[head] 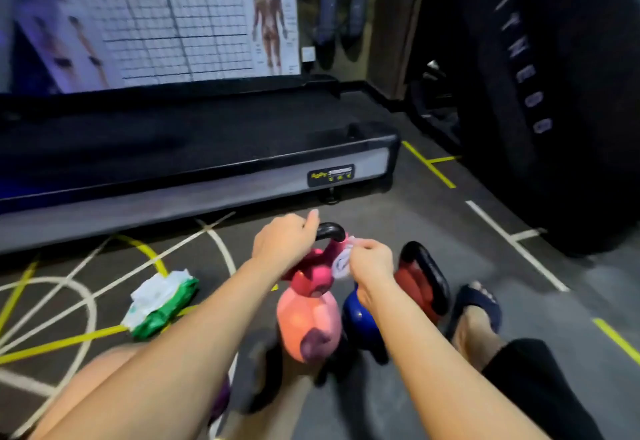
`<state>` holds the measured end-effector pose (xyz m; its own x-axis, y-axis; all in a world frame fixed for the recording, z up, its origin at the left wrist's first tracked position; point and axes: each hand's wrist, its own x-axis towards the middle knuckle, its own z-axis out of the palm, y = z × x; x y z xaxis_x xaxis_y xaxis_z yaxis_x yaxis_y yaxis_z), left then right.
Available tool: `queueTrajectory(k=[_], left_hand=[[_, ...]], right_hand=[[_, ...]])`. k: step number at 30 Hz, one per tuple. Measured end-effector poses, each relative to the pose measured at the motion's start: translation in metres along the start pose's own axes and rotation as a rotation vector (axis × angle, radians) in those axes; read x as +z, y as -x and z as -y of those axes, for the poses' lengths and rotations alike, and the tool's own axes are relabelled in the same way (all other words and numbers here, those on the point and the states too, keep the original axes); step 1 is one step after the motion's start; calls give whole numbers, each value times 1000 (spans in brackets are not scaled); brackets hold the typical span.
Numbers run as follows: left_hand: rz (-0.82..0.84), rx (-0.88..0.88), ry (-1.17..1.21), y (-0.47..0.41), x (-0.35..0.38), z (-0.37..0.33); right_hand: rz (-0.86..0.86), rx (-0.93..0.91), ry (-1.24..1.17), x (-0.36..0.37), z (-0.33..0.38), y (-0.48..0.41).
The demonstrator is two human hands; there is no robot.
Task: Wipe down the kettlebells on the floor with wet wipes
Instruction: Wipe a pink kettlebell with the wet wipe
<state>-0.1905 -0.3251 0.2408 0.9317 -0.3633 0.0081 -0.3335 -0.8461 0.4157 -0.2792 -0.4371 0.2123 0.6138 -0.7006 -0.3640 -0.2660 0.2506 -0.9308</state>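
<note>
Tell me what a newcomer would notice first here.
The pink kettlebell at bottom centre: the left hand grips its handle, the right hand pinches a wipe beside it. A blue kettlebell and a red kettlebell stand right of it, and a green wipes pack lies to the left.

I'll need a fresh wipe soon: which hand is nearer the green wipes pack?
Left. The left hand grips the handle of the magenta kettlebell, right of the pack; the right hand, pinching a wipe, sits farther right, above the blue kettlebell.
</note>
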Motion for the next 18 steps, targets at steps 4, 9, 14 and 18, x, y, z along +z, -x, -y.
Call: queueTrajectory(k=[4,9,14,18], left_hand=[[-40,3,8,4,-3,3],[-48,-29,9,9,-2,6],[-31,-32,42,12,-6,5],[21,-53,95,15,-13,11]], right_hand=[[-51,109,-105,21,-24,-3],[-4,276,-278,28,-20,-3],[-119,56,-309,22,1,10],[29,-152,-62,10,3,17]])
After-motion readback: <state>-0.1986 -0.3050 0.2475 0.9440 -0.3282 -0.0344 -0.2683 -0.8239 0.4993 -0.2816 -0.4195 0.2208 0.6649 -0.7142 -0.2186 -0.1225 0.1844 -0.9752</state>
